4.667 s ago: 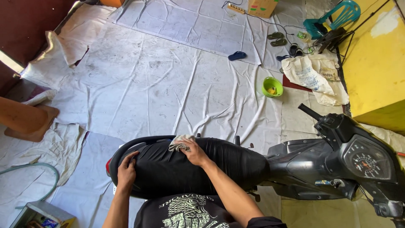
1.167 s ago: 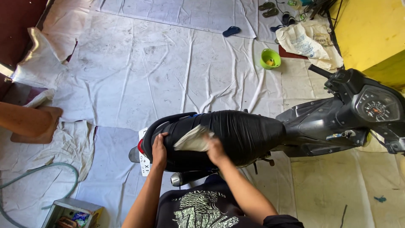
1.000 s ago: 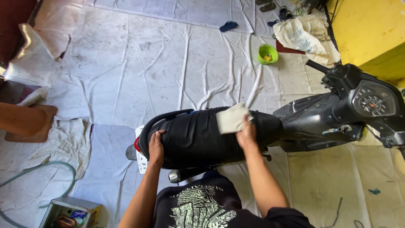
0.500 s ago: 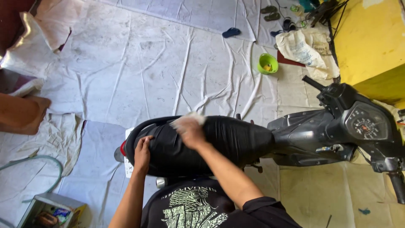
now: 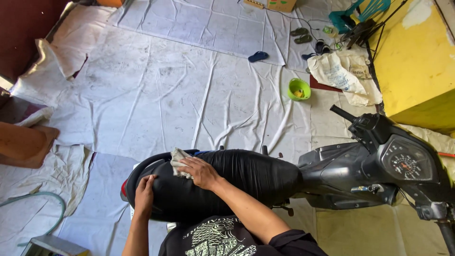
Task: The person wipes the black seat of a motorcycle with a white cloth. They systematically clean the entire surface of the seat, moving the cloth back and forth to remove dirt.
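Note:
A black scooter lies across the lower half of the view, its glossy black seat [image 5: 246, 178] just in front of me. My right hand [image 5: 201, 171] presses a crumpled pale cloth [image 5: 177, 160] flat against the rear top of the seat. My left hand [image 5: 144, 194] rests palm down on the seat's rear near edge, with nothing in it. The handlebar and round speedometer [image 5: 406, 163] are at the right.
White sheeting [image 5: 189, 90] covers the floor. A green bowl [image 5: 299, 89] stands beyond the scooter, near a white sack [image 5: 346, 73], sandals and a blue slipper [image 5: 258, 56]. A yellow wall [image 5: 417, 61] rises at the right. A hose [image 5: 33, 199] curls at the lower left.
My right hand has swept the cloth back and forth along the seat, out toward the front and back to the rear. My left hand has stayed on the rear edge.

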